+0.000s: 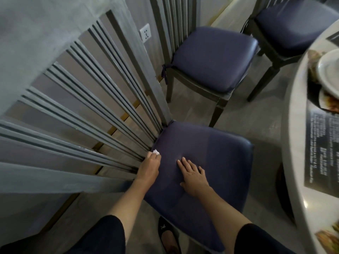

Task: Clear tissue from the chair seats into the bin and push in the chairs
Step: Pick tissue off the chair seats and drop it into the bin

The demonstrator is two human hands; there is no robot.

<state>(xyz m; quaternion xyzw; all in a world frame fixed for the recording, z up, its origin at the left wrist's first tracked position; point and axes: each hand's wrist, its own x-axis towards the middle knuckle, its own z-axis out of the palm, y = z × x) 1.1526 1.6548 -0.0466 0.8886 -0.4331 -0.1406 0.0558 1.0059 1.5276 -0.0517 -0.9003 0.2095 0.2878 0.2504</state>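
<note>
Both hands are on the nearest chair's blue seat (220,143). The right hand (192,176) lies flat, fingers spread. Just beside it, the left hand (150,162) pinches a white tissue (156,152) at the seat's back edge, against the grey slatted backrest (91,107). Beyond stand a second chair (211,57) and a third chair (289,21); a white table (293,134) curves along the right.

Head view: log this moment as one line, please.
step: tissue pickup | left hand: pinches tissue at seat cushion back edge | right hand: flat on seat cushion | bin: not in view
</note>
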